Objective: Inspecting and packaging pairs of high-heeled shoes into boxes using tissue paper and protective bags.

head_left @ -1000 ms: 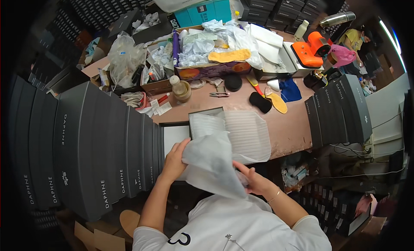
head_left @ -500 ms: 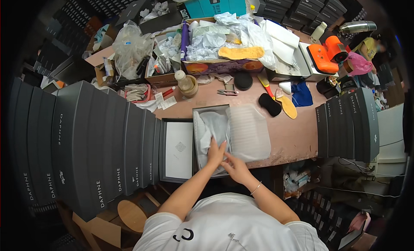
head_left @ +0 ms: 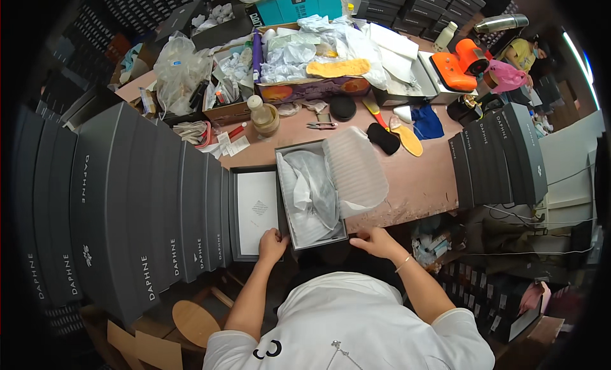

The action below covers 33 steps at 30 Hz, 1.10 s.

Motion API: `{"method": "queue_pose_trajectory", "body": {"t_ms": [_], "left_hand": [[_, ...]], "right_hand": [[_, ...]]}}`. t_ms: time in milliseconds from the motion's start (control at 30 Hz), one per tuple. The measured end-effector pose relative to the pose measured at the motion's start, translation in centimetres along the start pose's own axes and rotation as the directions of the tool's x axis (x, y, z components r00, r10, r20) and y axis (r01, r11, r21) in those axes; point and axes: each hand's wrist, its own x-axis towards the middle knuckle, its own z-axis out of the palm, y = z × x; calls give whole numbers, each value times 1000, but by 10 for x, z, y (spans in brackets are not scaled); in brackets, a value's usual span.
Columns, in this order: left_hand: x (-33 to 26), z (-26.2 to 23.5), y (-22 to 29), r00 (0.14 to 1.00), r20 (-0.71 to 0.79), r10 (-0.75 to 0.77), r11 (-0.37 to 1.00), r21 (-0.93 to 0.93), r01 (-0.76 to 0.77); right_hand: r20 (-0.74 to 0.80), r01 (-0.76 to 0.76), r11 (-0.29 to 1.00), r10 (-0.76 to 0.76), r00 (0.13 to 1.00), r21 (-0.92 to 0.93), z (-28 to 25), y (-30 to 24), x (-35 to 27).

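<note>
A dark grey shoebox [head_left: 347, 232] sits open at the table's near edge, slightly turned. Inside it lies a bundle wrapped in thin white tissue [head_left: 312, 179], its contents hidden. A translucent ribbed foam sheet [head_left: 358, 173] spreads out over the box's right side. To the left is a shallow dark tray or lid [head_left: 235, 198] with a white printed sheet [head_left: 257, 208] in it. My left hand [head_left: 273, 245] is closed at the near right corner of this tray, beside the shoebox; its grip is hidden. My right hand [head_left: 380, 244] is open by the shoebox's near right corner, fingers pointing left.
Rows of dark shoeboxes [head_left: 127, 204] stand at left, with more boxes [head_left: 493, 157] at right. Farther back are a pump bottle [head_left: 263, 115], small scissors [head_left: 322, 125], a black sponge [head_left: 383, 139], yellow insoles [head_left: 410, 141], a blue cloth [head_left: 428, 122] and a carton of crumpled paper [head_left: 312, 89].
Both hands have left the tissue inside the box and moved apart, left hand to the tray's corner, right hand to the box's near right. The box has turned slightly; the view has shifted.
</note>
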Motion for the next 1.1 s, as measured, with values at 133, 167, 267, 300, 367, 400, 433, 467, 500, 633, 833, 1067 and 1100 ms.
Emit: {"method": "queue_pose_trajectory", "body": {"t_ms": [133, 167, 267, 300, 367, 400, 433, 467, 500, 633, 833, 1067, 1100], "left_hand": [[5, -5, 14, 978, -144, 150, 989, 35, -146], [-2, -16, 21, 962, -200, 188, 981, -2, -193], [-32, -75, 50, 942, -273, 194, 967, -111, -231], [-40, -93, 45, 961, -251, 117, 960, -220, -174], [-65, -131, 58, 968, -232, 98, 833, -513, -207], [-78, -146, 67, 975, -206, 88, 783, -590, -196], [-86, -160, 83, 954, -242, 175, 792, -541, -283], [-90, -171, 99, 948, -240, 210, 743, -591, -314], [-94, -177, 111, 940, -244, 238, 693, -635, -341], [-91, -168, 139, 932, -230, 279, 397, -856, -330], [-39, -51, 131, 896, -213, 389, 830, -340, -441], [25, -11, 66, 968, -247, 41, 775, -604, -187], [34, -5, 48, 964, -263, 46, 806, -560, -192]], "right_hand": [[-424, 259, 966, -229, 876, 14, 21, -25, 41], [-418, 276, 943, -329, 846, -184, 28, -35, 44], [4, 553, 774, -581, 814, -309, 37, -42, 35], [71, 503, 819, -504, 861, -278, 29, -42, 39], [-479, 556, 815, -559, 676, -167, 9, -47, 53], [-563, 538, 826, -527, 636, -166, 4, -65, 60], [-430, 479, 798, -601, 674, -365, 16, -65, 70], [-288, 422, 718, -641, 711, -554, 30, -60, 89], [-137, 376, 590, -645, 752, -714, 38, -54, 104], [-182, 466, 865, -496, 849, -186, 44, -51, 112], [-192, 157, 731, -37, 981, 664, -18, -26, 45], [-417, 149, 963, -44, 908, 225, 35, -45, 98], [-393, 78, 976, 9, 919, 203, 33, -52, 98]]}}
